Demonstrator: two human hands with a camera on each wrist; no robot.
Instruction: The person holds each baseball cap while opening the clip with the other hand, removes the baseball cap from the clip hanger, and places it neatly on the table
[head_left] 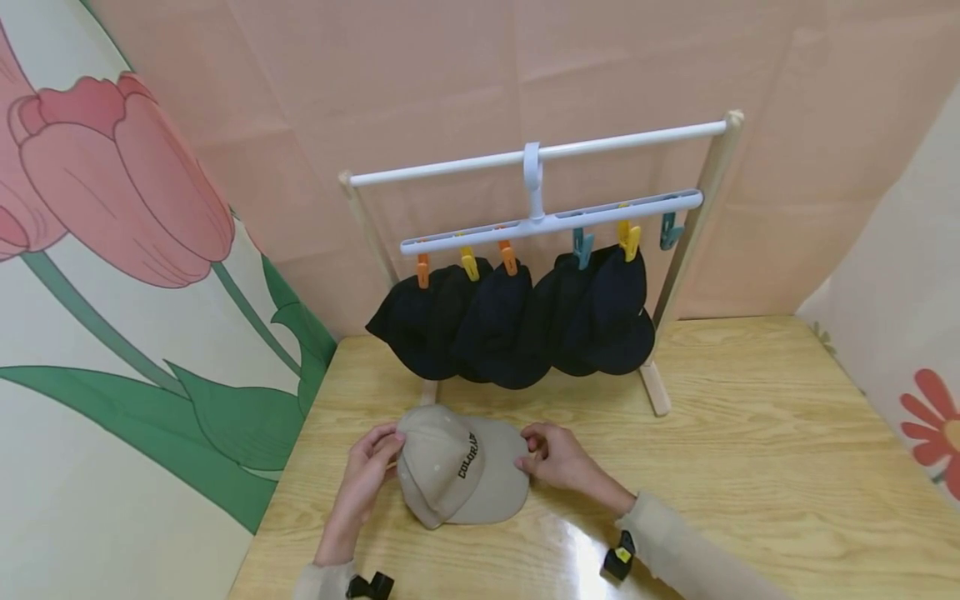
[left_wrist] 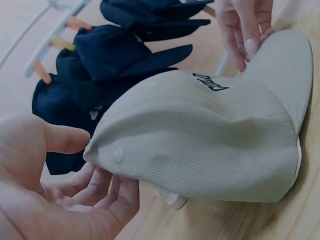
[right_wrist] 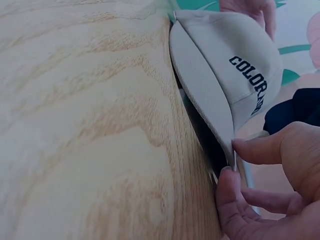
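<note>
A beige baseball cap with dark lettering across its front sits on the wooden table, its brim to the right. My left hand pinches the cap's crown edge between thumb and fingers, as the left wrist view shows. At the brim, my right hand grips the edge with thumb above and index finger below; the right wrist view shows the brim tilted slightly off the wood there. Behind the cap, several dark caps hang in a row.
A white clip hanger hangs from the rod of a wooden-legged stand. Orange, yellow and teal clips hold the dark caps; the teal clip at the far right holds nothing. A tulip-print cloth borders the left.
</note>
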